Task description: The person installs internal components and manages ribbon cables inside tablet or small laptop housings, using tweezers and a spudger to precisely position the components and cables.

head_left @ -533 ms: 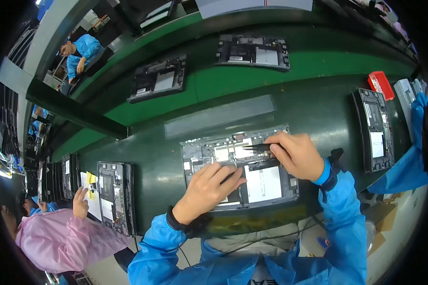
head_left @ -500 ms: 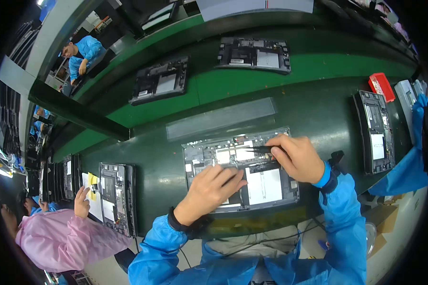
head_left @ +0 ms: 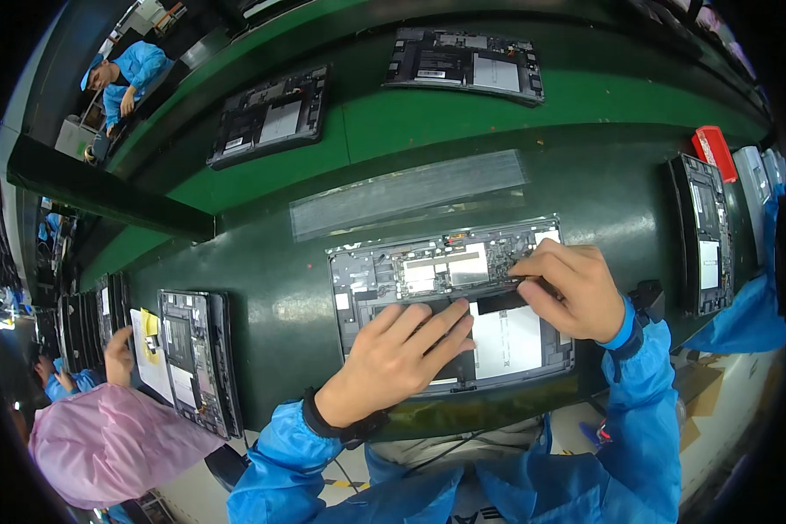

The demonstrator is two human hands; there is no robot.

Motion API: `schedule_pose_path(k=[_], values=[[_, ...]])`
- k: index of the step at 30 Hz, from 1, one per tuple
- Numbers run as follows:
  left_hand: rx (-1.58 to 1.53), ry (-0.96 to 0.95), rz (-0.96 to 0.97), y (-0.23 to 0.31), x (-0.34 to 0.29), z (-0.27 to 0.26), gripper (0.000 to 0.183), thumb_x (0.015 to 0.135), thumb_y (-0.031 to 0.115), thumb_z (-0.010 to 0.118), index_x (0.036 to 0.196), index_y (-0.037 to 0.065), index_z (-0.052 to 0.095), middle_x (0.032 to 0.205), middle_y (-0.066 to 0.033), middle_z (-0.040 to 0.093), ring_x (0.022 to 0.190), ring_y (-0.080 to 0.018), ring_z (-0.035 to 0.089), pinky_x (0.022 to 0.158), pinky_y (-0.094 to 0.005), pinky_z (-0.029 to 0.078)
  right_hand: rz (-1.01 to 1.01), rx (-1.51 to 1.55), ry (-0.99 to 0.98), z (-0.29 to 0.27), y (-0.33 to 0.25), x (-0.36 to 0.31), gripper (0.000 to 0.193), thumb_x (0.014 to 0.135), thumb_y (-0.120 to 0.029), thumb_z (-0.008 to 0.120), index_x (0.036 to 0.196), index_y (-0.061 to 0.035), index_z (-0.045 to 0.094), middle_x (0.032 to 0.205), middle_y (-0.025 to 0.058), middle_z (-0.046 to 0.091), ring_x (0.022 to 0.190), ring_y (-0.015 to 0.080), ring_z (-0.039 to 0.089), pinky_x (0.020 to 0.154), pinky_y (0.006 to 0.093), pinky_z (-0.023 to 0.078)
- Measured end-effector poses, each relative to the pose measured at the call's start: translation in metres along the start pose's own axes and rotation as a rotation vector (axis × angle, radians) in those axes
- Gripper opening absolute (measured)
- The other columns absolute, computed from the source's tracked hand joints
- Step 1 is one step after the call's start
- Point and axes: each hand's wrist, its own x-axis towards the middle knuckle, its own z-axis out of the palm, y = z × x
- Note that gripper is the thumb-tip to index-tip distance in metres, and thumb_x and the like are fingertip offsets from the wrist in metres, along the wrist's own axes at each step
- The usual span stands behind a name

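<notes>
Head view: our loosely spread left hand [head_left: 393,358] rests on an opened device [head_left: 358,272], long axis left-to-right; our right grip [head_left: 578,293], nearer its upper-right circuitry [head_left: 500,258], pinches a slim dark tool [head_left: 526,279].

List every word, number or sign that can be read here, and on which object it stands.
No complete word can be read clearly.
White label on upper-middle device: print too small.
White label on upper-left device: print too small.
White panel of nearest device: marks too small.
Wearer's shirt: lettering cut off, not copied.
</notes>
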Motion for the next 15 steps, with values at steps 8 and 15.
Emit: schedule_pose_path(k=[8,15], values=[[0.088,0.048,-0.037,0.0054,-0.0037,-0.0007,0.030,0.087,0.022,0.079,0.113,0.007,0.076,0.115,-0.0046,0.070,0.084,-0.0168,0.057,0.069,-0.0304,0.047,-0.012,-0.006,0.079,0.0064,-0.0072,-0.0042,0.025,0.084,-0.017,0.085,0.101,-0.0038,0.073,0.078,0.0072,0.064,0.058,0.0247,0.064,0.051,0.0358,0.048],[0.074,0.028,-0.130,0.0104,0.0002,-0.0027,0.033,0.073,0.021,0.090,0.104,0.016,0.079,0.106,0.0034,0.072,0.084,-0.0163,0.060,0.069,-0.0300,0.046,-0.047,-0.024,0.079,0.0068,-0.0033,-0.0043,0.021,0.083,-0.015,0.084,0.097,-0.0045,0.073,0.077,0.0067,0.063,0.056,0.0238,0.063,0.049,0.0359,0.047]])
